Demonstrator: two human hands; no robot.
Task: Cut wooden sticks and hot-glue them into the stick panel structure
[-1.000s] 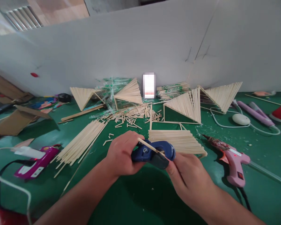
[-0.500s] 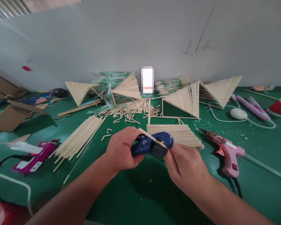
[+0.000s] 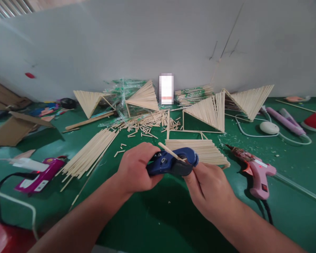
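Note:
My left hand (image 3: 138, 167) is closed round the handles of a blue hand cutter (image 3: 162, 163), whose hooked jaw points right. A thin wooden stick (image 3: 170, 151) passes through the jaw, its free end slanting up and left. My right hand (image 3: 210, 188) pinches near the jaw, with the stick's other end between its fingers, mostly hidden by the cutter. Both hands are above the green table (image 3: 137, 225). Just beyond them lies a flat row of joined sticks (image 3: 195, 149).
Loose sticks (image 3: 91, 154) lie left, with short offcuts (image 3: 147, 126) behind. Fan-shaped stick structures (image 3: 208, 114) stand near the wall. A pink glue gun (image 3: 259, 175) rests right, a purple glue gun (image 3: 40, 175) left. A cardboard box (image 3: 14, 130) sits far left.
The cutter's hooked jaw has shifted slightly right and turned, so the stick now sits inside it. The stick's free end has moved a little right and up. Both hands have stayed nearly in place.

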